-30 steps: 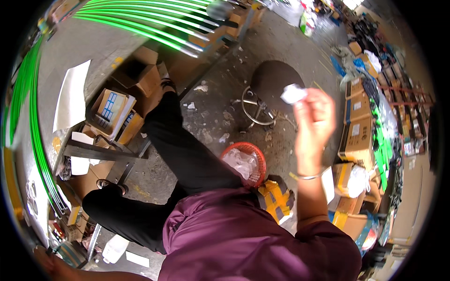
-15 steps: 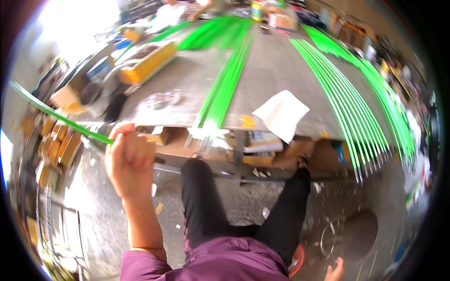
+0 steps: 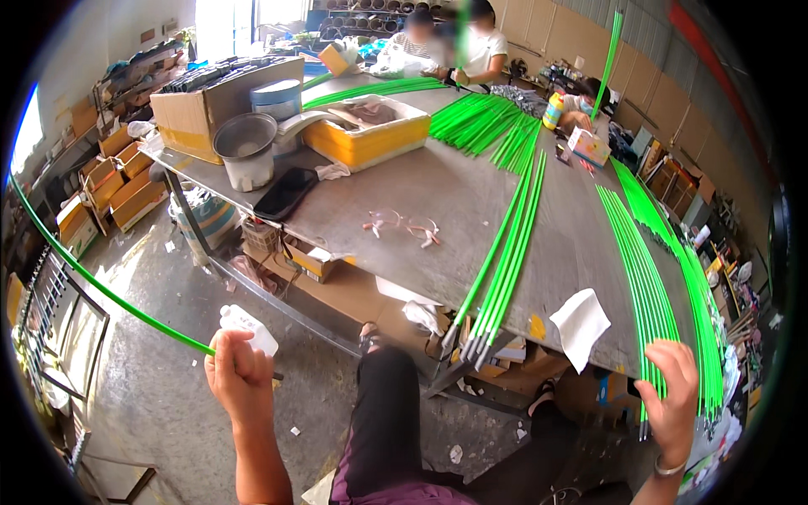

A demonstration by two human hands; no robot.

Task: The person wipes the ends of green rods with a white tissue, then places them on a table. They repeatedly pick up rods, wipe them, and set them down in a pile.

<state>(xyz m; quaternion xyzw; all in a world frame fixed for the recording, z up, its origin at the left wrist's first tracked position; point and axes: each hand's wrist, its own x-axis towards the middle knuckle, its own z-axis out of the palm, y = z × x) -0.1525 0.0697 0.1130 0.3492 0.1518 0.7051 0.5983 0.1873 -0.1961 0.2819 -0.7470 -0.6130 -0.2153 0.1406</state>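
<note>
My left hand [image 3: 240, 379] is closed around a thin green rod [image 3: 109, 295], which curves away up to the far left. A short dark end pokes out on the hand's right side. Just beyond these fingers shows a white bottle-like thing [image 3: 254, 330]; I cannot tell whether it touches the hand. My right hand [image 3: 676, 396] has its thumb and fingers apart, over the near ends of a row of green rods [image 3: 635, 269] on the table [image 3: 404, 278]. A smaller bunch of green rods [image 3: 507, 269] with grey ends overhangs the table's near edge.
Glasses [image 3: 402, 225], a black phone [image 3: 286, 194], a dark pot [image 3: 244, 147] and a yellow foam box [image 3: 366, 139] lie on the table's left. A white paper [image 3: 581, 326] hangs over the near edge. Several people work at the far end among more rods.
The view has swung left and up. My right hand has come from the lower edge to the row of rods. My left hand, still gripping its rod, sits lower in view.
</note>
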